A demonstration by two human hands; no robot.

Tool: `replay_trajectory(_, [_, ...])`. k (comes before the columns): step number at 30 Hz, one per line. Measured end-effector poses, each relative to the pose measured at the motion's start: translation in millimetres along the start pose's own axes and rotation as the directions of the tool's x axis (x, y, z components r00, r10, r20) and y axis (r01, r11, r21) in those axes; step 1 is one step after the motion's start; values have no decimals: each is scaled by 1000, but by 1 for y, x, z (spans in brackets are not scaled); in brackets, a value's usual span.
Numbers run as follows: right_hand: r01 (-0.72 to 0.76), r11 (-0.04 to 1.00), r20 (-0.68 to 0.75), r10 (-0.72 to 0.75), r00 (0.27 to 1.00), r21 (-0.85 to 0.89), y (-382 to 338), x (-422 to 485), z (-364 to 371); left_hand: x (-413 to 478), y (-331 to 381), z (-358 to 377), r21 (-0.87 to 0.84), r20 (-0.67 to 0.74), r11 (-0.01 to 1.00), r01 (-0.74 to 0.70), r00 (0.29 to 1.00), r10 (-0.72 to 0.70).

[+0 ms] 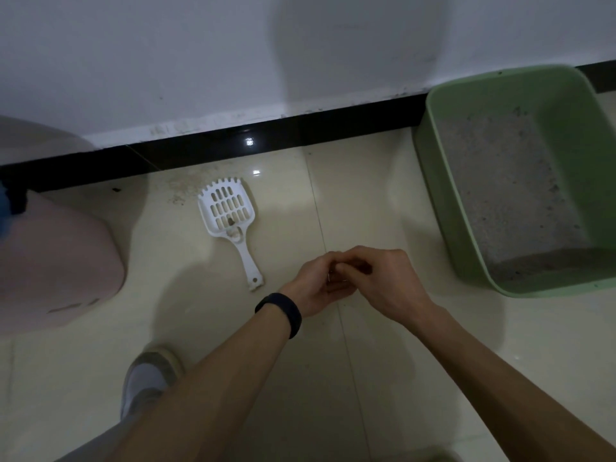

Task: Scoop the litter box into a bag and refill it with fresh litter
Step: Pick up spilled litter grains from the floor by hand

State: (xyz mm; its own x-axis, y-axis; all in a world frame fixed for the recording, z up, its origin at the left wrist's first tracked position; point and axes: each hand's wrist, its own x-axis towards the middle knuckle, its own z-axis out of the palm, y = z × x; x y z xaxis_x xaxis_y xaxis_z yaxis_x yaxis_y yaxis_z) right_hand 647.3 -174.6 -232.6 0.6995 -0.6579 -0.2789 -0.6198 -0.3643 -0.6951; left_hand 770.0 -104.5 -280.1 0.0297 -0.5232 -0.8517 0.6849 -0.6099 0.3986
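Note:
A green litter box (436, 181) stands on the floor at the right, with grey litter (506, 195) covering its bottom. A white slotted scoop (230, 211) lies flat on the tiles left of centre, handle toward me, with a small dark clump on its slots. My left hand (316, 288), with a dark band on the wrist, and my right hand (383, 278) meet in front of me above the floor, fingers curled together. Whether they pinch anything small is hidden by the fingers. Both hands are apart from the scoop and the box.
A pink rounded container (56, 261) sits at the left edge. A white wall with a black baseboard (300, 128) runs behind everything. Scattered litter crumbs (180, 191) lie near the scoop's tip. My foot in a grey shoe (150, 375) rests on the cream tiles at lower left.

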Motion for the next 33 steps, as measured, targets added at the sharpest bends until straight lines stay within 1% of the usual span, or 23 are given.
replay_trajectory(2, [0,999,-88,4,996,38,6,1,0,0,1,-4,54,-21,999,-5,1000,6])
replay_trajectory(3, [-1,1000,-134,5,991,27,13,2,2,0,2,-6,71,-35,997,-8,999,10])
replay_trajectory(5, [-31,998,-189,19,982,-58,36,4,9,-1,4,-14,71,-52,997,-23,998,26])
replay_trajectory(8, [-113,945,-168,63,984,-308,80,-2,26,-4,10,-31,25,-74,998,-60,995,61])
replay_trajectory(10, [-123,905,-85,97,992,-408,96,-14,43,-6,14,-42,-1,-111,998,-59,992,58])
replay_trajectory(12, [-78,886,22,99,995,-458,96,-30,67,-8,16,-48,-16,-144,999,-48,989,45])
replay_trajectory(14, [20,895,94,24,995,-446,84,-43,87,-7,15,-53,-4,-173,999,-39,984,37])
replay_trajectory(16, [137,913,155,-83,984,-385,71,-50,98,-7,14,-55,38,-191,999,-26,981,33])
replay_trajectory(18, [221,928,159,-180,971,-300,66,-49,98,-6,12,-56,72,-191,997,-4,981,18])
replay_trajectory(20, [237,923,94,-218,971,-303,70,-39,88,-5,10,-57,104,-189,995,10,982,10])
replay_trajectory(21, [187,927,27,-189,982,-326,75,-31,81,-5,9,-57,121,-190,992,15,982,8])
replay_trajectory(23, [-15,939,-142,-36,989,-343,87,-9,63,-4,8,-57,139,-192,990,20,981,7])
replay_trajectory(25, [-203,925,-288,109,951,-320,97,13,42,-4,8,-55,141,-193,990,16,981,12])
replay_trajectory(26, [-264,914,-332,157,930,-307,102,21,34,-3,8,-54,140,-192,990,13,981,14])
replay_trajectory(28, [-328,895,-349,217,912,-301,110,34,22,-3,10,-49,136,-182,991,6,983,19])
replay_trajectory(33, [-396,876,-274,323,906,-277,115,43,19,1,16,-38,140,-148,990,-10,988,31])
